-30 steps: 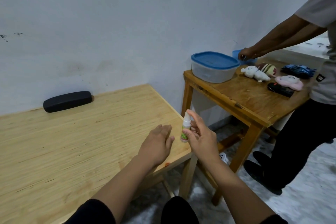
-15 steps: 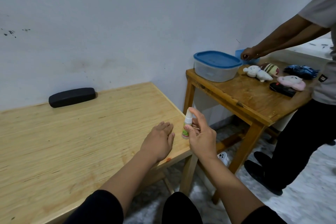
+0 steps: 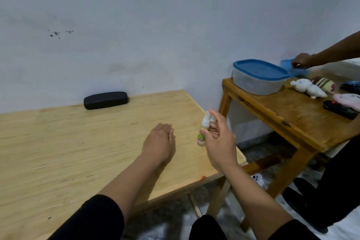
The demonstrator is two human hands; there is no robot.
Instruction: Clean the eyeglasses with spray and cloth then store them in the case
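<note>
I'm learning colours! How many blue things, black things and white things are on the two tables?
Blue: 2, the tub lid and the blue thing under the other person's hand.
Black: 2, the glasses case and a flat black thing.
White: 1, the plush toy.
Total: 5

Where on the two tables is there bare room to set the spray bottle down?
The light table is bare between the black case by the wall and the left hand, and all along its left side. The darker side table is crowded at the back with a blue-lidded tub and soft toys; only its front strip is free.
</note>
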